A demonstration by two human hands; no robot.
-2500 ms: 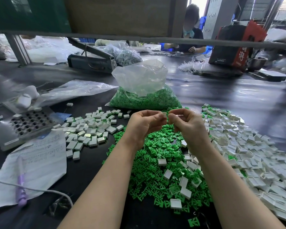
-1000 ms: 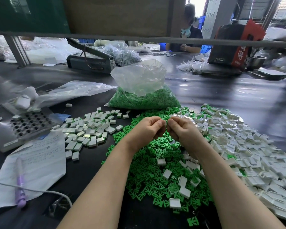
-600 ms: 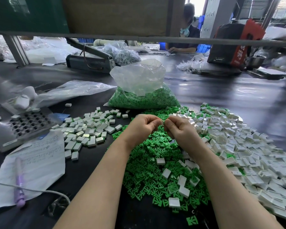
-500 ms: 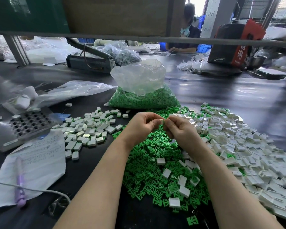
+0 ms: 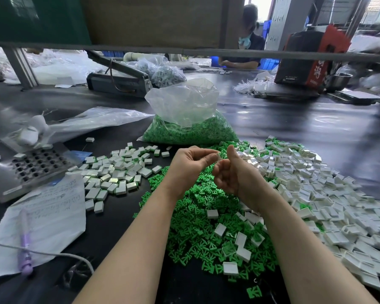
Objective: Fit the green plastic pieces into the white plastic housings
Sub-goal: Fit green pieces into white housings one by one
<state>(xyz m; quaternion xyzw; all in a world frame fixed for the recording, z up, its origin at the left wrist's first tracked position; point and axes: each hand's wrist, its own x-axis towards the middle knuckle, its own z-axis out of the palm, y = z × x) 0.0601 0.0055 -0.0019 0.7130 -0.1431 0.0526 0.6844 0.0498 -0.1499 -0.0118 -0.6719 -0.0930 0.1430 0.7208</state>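
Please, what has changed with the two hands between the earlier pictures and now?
The hands have parted. The right hand let go, turned palm toward the camera, thumb up, fingers loosely curled and holding nothing. The left hand now alone pinches the small white housing at its fingertips. The green pieces, the loose white housings and the bag stayed as they were.

- The right hand (image 5: 230,172) drew back from the left hand (image 5: 191,163) and turned palm-up.
- A white housing (image 5: 218,156) ended pinched in the left fingertips alone.
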